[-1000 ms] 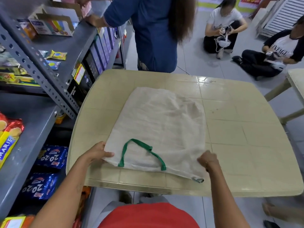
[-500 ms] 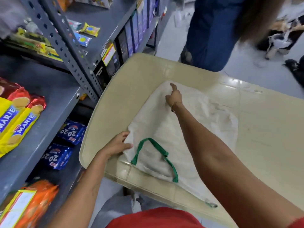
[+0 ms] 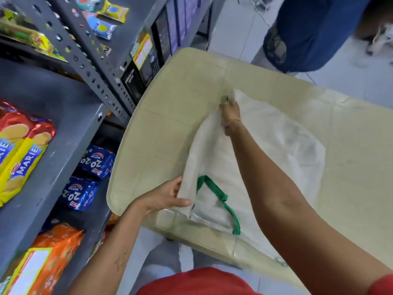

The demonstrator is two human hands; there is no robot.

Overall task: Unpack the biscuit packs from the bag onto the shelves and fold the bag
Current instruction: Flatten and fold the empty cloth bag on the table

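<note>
The white cloth bag [image 3: 265, 150] with green handles [image 3: 219, 199] lies on the beige table [image 3: 165, 133]. My left hand [image 3: 168, 196] grips the bag's near left corner by the handle. My right hand [image 3: 230, 110] reaches across to the far left corner and pinches the cloth there, which is lifted off the table. On the grey shelves [image 3: 63, 133] to the left lie yellow Marie biscuit packs [image 3: 19, 158], blue 20-20 packs [image 3: 95, 160] and an orange pack [image 3: 46, 256].
Small yellow and blue packets [image 3: 106, 20] sit on an upper shelf. Dark boxes [image 3: 144, 64] stand in a row along the shelf beside the table. A person in blue [image 3: 319, 28] stands past the table's far edge. Pale tiled floor [image 3: 234, 28] surrounds the table.
My right hand went from the bag's near right corner across to the far left corner and took hold of it. The bag's left edge has lifted. My view swung left and down.
</note>
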